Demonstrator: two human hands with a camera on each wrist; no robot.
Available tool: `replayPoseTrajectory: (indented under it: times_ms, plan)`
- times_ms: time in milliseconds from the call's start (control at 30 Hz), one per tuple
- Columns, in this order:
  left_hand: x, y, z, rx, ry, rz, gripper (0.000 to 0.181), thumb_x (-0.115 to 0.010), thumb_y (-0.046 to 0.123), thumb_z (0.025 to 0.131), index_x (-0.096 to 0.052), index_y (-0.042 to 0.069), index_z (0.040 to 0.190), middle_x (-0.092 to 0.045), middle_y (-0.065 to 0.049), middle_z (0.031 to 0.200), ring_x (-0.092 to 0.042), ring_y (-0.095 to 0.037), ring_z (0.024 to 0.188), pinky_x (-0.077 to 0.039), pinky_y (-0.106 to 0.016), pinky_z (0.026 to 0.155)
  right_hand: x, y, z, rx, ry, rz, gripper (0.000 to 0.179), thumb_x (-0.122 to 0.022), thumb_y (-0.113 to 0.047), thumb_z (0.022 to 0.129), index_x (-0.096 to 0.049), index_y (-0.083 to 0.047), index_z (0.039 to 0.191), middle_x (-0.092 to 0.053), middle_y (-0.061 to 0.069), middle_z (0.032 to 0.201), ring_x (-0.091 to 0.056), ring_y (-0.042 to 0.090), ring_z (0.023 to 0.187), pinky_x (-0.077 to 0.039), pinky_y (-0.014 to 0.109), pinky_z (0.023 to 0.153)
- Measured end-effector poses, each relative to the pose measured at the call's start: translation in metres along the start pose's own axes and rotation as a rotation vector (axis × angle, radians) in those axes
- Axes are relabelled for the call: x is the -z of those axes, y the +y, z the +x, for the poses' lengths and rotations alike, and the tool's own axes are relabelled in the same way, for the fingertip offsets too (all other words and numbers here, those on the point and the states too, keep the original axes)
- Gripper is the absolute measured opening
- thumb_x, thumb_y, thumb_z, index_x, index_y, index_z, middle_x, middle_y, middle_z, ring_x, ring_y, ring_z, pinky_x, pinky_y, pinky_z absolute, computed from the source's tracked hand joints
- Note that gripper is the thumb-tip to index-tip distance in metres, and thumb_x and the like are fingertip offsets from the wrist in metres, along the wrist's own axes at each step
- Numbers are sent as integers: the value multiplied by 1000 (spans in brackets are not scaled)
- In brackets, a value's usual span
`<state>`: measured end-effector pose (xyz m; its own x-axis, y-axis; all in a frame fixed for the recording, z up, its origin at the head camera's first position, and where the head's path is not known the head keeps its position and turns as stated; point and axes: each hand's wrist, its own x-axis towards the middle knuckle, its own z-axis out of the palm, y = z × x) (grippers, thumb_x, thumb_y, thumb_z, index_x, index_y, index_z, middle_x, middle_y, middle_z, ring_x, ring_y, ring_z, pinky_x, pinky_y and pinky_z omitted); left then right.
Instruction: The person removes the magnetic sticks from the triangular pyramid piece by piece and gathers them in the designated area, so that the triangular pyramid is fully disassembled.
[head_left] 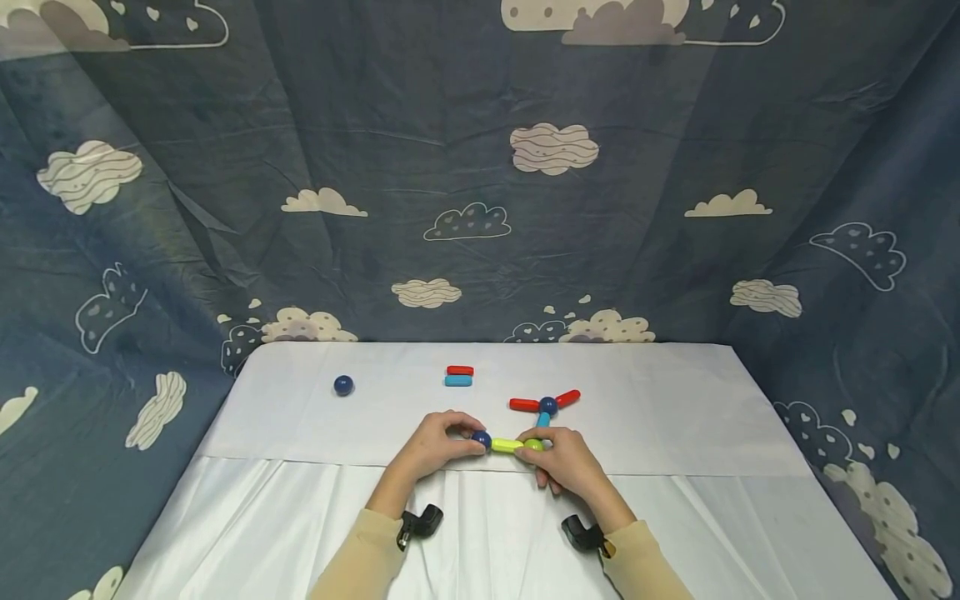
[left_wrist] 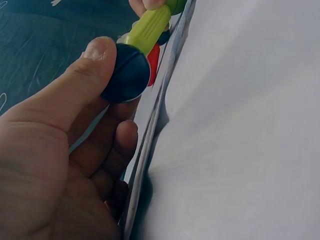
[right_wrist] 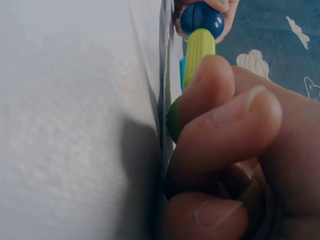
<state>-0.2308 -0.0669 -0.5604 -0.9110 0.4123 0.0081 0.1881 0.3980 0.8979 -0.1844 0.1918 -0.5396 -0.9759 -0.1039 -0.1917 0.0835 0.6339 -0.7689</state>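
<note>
My left hand (head_left: 433, 442) pinches a dark blue ball (left_wrist: 127, 75) between thumb and fingers. From that ball a yellow-green rod (head_left: 505, 446) runs right to a lime green ball (head_left: 533, 445), which my right hand (head_left: 573, 462) grips, its fingers covering part of it. A light blue rod (head_left: 543, 420) leads from near the green ball to a second dark blue ball (head_left: 548, 406). Two red rods stick out from this ball, a left one (head_left: 523, 405) and a right one (head_left: 569, 398). The joint by the right fingers is partly hidden.
Behind my hands a loose red rod (head_left: 460, 370) lies alongside a light blue rod (head_left: 458, 381). Farther left sits a single dark blue ball (head_left: 343, 385). The white-covered table (head_left: 285, 417) meets a dark cloud-patterned curtain (head_left: 420, 167) at the back and sides.
</note>
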Motion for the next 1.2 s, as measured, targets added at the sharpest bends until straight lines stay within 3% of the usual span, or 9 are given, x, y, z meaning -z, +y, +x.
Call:
replayPoseTrajectory:
  times_ms: [367, 633, 800, 967, 1200]
  plan:
    - [8, -3, 0, 55, 2, -47, 29, -90, 37, 84, -81, 25, 109, -74, 5, 94, -65, -12, 92, -50, -37, 95, 0, -1, 0, -11, 0, 2, 31, -79, -29, 95, -77, -14, 122, -60, 0, 50, -50, 10, 35, -38, 21, 41]
    - [8, -4, 1, 27, 18, -59, 28, -87, 40, 87, -81, 27, 112, -76, 6, 100, -66, -12, 98, -50, -38, 98, -1, -1, -1, -6, -4, 9, 29, -78, -28, 96, -76, -13, 121, -60, 0, 50, -49, 10, 34, -39, 21, 39]
    - [10, -1, 1, 16, 86, -93, 29, -86, 41, 89, -80, 29, 115, -76, 5, 107, -66, -12, 99, -53, -34, 94, -2, -1, 0, -14, 2, 17, 27, -78, -27, 95, -76, -14, 119, -60, 0, 49, -48, 9, 34, -39, 22, 39]
    - [19, 3, -2, 18, 198, -114, 30, -86, 35, 90, -79, 27, 119, -77, 2, 108, -66, -12, 95, -54, -27, 88, -3, 0, 0, -17, -2, 23, 27, -77, -26, 96, -76, -14, 120, -60, 0, 49, -47, 8, 33, -38, 21, 39]
    - [54, -3, -8, -18, 394, -148, 34, -85, 21, 91, -78, 15, 124, -78, -8, 110, -66, -7, 97, -55, -19, 86, -2, -1, 0, -29, 0, 35, 25, -77, -26, 96, -76, -15, 119, -60, 1, 49, -47, 9, 33, -37, 21, 39]
